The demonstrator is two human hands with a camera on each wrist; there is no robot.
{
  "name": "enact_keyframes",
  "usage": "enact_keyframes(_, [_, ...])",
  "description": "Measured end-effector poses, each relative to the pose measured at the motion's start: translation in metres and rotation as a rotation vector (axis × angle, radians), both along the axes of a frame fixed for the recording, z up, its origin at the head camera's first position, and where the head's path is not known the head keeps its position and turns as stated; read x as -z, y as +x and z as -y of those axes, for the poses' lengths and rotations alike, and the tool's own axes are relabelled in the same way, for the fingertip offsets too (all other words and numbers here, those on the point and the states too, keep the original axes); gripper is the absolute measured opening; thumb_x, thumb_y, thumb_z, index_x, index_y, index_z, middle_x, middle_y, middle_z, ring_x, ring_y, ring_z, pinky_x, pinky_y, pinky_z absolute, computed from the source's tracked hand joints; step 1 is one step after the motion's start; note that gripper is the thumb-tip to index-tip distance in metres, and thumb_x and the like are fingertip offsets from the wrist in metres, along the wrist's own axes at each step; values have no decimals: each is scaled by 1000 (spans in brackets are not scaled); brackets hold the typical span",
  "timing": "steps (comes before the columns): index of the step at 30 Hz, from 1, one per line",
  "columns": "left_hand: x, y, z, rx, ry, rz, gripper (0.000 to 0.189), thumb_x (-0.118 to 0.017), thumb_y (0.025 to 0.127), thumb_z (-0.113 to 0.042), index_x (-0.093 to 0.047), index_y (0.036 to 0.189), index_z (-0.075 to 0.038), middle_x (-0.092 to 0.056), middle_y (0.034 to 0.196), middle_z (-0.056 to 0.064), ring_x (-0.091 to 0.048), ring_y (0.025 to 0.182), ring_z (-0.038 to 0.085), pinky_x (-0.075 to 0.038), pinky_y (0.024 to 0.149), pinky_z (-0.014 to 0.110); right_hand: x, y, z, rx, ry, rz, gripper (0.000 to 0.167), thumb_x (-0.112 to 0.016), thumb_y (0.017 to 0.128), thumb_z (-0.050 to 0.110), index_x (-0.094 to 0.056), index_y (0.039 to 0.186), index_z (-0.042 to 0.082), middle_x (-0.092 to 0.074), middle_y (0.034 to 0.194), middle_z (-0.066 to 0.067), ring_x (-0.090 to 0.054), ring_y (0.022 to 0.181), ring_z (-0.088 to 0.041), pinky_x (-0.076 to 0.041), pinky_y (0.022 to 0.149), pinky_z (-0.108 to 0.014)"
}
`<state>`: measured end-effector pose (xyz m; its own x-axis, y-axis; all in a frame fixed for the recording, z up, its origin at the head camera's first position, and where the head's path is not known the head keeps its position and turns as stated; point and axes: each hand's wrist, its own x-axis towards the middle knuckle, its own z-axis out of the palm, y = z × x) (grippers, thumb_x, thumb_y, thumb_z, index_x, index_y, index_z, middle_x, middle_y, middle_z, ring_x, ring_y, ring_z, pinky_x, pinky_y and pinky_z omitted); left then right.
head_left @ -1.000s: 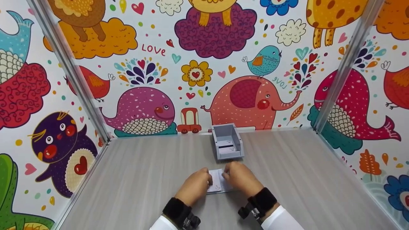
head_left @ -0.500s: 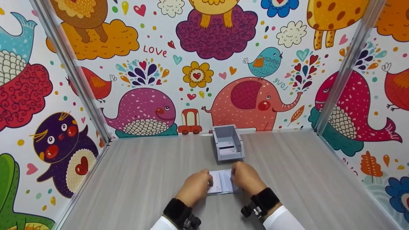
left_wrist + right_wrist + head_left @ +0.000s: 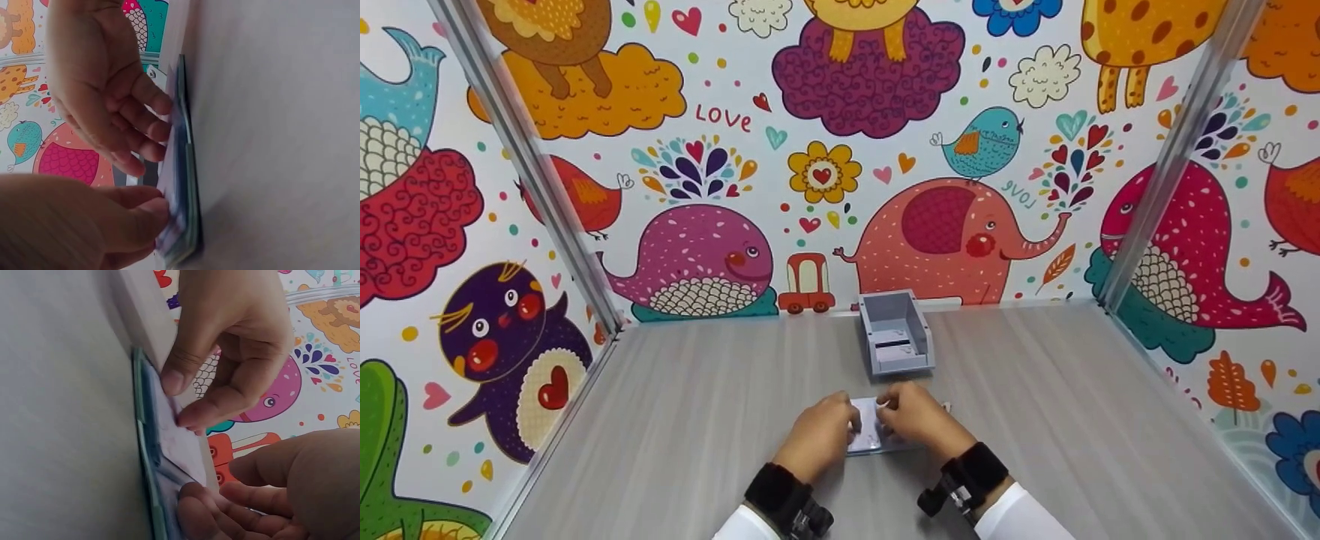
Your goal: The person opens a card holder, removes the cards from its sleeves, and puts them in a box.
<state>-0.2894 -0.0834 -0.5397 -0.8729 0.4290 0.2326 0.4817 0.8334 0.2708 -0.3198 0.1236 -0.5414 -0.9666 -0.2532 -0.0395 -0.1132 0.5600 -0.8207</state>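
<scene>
A small open card holder with clear sleeves and a teal cover edge lies on the table. My left hand is at its left half, thumb and forefinger pinching the page edge, as the left wrist view shows the holder edge-on. My right hand is over the right half near the fold. In the right wrist view its fingertips touch the page by the fold, the thumb standing apart from the loosely bent fingers. Much of the right half is hidden under this hand in the head view.
Behind the hands stands a grey open bin with pale cards inside, near the back wall. The wood-grain table is bounded by printed panels and metal posts. A small pale tip shows past the right hand; I cannot tell what it is.
My right hand moved right across the holder, uncovering part of the right page, then came back left to the fold. The left hand has stayed at the left half.
</scene>
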Motion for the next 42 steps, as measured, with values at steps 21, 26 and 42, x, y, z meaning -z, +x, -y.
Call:
enact_keyframes(21, [1, -1, -3, -39, -18, -7, 20, -95, 90, -22, -81, 92, -9, -62, 92, -1, -63, 80, 18, -55, 72, 42, 6, -3, -1, 61, -46, 24, 47, -71, 86, -5, -75, 133, -12, -75, 87, -4, -66, 66, -9, -53, 57, -20])
enact_keyframes(26, [0, -2, -2, -43, -32, 13, 18, -95, 91, -21, -81, 90, -9, -63, 91, 0, -64, 79, 19, -56, 72, 41, 6, -3, -2, 69, -78, 30, 48, -71, 84, -5, -77, 132, -10, -71, 83, -1, -64, 65, -9, -52, 57, -19])
enact_keyframes(42, [4, -3, -2, -28, -50, -18, 24, -96, 87, -20, -76, 77, -13, -64, 89, -1, -67, 76, 20, -56, 69, 38, 3, -4, -8, 69, -119, 40, 45, -67, 79, -7, -80, 122, -11, -74, 78, -2, -64, 63, -9, -53, 56, -20])
